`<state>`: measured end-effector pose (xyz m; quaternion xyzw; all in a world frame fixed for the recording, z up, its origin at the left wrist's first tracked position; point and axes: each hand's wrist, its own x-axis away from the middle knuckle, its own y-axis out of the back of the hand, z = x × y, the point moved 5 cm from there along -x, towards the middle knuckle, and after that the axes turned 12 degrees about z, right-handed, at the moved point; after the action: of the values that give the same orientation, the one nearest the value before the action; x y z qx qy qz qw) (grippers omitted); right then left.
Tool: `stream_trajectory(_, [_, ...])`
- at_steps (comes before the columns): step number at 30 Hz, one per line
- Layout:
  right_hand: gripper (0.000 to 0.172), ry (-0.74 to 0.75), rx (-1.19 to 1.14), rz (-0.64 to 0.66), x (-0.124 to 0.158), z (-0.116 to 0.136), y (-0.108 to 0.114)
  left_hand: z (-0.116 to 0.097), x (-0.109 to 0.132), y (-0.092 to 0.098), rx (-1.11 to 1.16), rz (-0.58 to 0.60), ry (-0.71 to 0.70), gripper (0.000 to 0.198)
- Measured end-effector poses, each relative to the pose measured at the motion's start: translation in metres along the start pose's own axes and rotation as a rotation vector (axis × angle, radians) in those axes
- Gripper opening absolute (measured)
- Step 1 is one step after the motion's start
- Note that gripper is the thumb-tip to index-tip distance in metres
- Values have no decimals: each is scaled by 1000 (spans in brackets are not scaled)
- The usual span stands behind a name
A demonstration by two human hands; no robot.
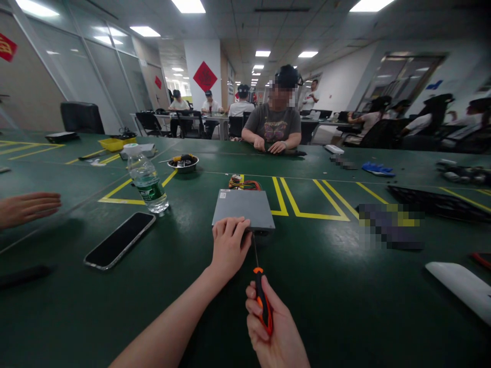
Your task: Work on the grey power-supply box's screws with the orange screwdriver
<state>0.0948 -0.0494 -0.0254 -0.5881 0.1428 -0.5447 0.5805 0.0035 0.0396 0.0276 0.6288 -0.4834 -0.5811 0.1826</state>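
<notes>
A flat grey metal box (243, 208) lies on the green table (330, 286) in front of me, with coloured wires (245, 184) at its far end. My left hand (229, 245) rests on the box's near edge, fingers curled over it. My right hand (274, 327) is closed round the orange and black handle of a screwdriver (261, 291). Its thin shaft points at the near side of the box, close to my left fingers.
A black phone (120, 239) and a water bottle (148, 179) sit to the left. A metal bowl (183, 162) with small parts stands further back. Another person's hand (26, 208) reaches in at the left edge. A person sits across the table (276, 125). A white object (460, 286) lies right.
</notes>
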Motion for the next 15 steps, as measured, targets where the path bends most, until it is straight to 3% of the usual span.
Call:
stream_trajectory(6, [23,-54,-110,63,5,1,-14,0,0,-1,2,2,3,22])
stream_trajectory(15, [31,-84,-216,37,10,-2,-18,-1,-1,1,-21,-2,-8,21])
